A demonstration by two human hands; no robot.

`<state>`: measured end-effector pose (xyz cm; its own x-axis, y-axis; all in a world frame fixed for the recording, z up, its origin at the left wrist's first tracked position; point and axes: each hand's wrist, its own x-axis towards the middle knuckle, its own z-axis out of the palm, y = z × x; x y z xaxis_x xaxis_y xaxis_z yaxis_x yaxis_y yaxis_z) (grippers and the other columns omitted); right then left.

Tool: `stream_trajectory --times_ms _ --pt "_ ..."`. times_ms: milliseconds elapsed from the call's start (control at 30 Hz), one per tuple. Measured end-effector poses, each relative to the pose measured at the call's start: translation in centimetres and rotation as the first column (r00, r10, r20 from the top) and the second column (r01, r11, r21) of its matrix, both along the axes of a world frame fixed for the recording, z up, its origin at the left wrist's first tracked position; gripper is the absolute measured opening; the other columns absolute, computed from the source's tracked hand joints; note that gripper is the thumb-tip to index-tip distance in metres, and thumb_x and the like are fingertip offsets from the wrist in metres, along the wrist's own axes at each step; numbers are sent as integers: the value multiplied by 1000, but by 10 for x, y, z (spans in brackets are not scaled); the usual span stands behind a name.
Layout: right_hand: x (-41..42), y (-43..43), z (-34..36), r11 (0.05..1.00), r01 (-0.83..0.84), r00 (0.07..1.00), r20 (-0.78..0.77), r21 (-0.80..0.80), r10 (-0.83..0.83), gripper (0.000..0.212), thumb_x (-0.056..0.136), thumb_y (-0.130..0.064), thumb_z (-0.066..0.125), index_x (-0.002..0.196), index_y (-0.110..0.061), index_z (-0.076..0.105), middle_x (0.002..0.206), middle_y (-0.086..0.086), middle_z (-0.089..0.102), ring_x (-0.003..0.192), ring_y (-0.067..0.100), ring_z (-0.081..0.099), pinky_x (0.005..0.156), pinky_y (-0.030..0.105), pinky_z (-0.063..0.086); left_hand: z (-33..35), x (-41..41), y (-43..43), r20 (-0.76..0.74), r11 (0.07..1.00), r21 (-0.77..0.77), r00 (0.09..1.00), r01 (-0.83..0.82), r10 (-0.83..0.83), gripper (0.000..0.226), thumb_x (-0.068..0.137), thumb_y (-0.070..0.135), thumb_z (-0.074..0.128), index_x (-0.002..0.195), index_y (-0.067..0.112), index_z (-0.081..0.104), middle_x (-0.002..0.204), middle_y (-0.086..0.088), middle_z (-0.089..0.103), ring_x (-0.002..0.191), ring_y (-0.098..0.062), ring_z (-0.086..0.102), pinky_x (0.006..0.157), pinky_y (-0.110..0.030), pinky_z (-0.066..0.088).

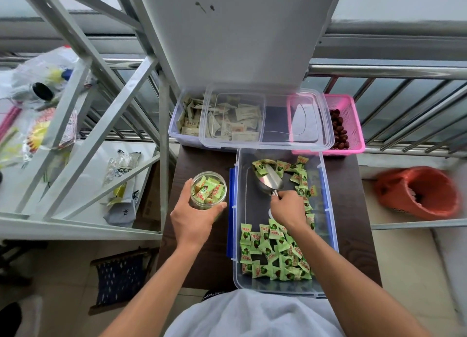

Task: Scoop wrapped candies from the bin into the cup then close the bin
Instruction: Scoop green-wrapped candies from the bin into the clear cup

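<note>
A clear plastic bin (pixel 328 218) with blue side clips sits on a dark wooden table and holds green wrapped candies (pixel 275 250), heaped near me and strewn along its far and right sides. My right hand (pixel 286 209) grips the handle of a metal scoop (pixel 270 182) inside the bin, its mouth pushed into the far candies. Left of the bin stands a clear round cup (pixel 208 194) nearly full of candies; my left hand (pixel 194 219) holds it from the near side. The bin's clear lid (pixel 298 134) lies across the containers behind.
A second clear bin (pixel 177 126) of beige packets and a pink basket (pixel 353 124) of red dates stand at the table's far edge by a metal railing. A grey metal rack (pixel 83 144) with bags is on the left. An orange-lined waste bin (pixel 417 192) sits right.
</note>
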<state>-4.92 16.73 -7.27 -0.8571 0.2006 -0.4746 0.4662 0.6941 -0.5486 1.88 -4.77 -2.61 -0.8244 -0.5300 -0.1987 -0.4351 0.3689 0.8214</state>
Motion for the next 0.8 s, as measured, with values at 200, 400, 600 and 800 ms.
stream_trajectory --times_ms 200,400,600,800 --pt "22 19 -19 999 -41 996 -78 17 42 18 99 -22 55 93 -14 70 81 2 67 75 21 60 61 31 41 3 1 3 0 1000 4 1000 5 -5 102 64 30 96 151 20 46 121 14 53 115 -3 50 90 -8 37" --pt "26 45 -15 990 -12 983 -184 -142 -14 30 97 -23 62 124 -12 69 91 1 68 85 23 67 77 45 58 5 0 7 1 1000 1 1000 16 -16 100 64 30 96 151 20 47 118 14 53 112 -3 50 85 -3 35" --pt "33 59 32 966 -159 941 -329 -205 85 28 93 -12 68 120 -11 73 85 -7 67 71 3 61 62 21 50 8 1 8 5 999 -13 999 33 -33 102 62 33 97 151 24 47 118 13 57 110 -3 54 94 -15 41" --pt "37 62 94 889 -456 794 -467 -36 389 34 88 -10 73 123 -13 72 89 -11 67 70 14 62 61 38 53 7 1 9 -22 997 -10 997 76 -76 103 58 38 97 149 24 50 114 12 67 106 -3 61 89 -4 40"
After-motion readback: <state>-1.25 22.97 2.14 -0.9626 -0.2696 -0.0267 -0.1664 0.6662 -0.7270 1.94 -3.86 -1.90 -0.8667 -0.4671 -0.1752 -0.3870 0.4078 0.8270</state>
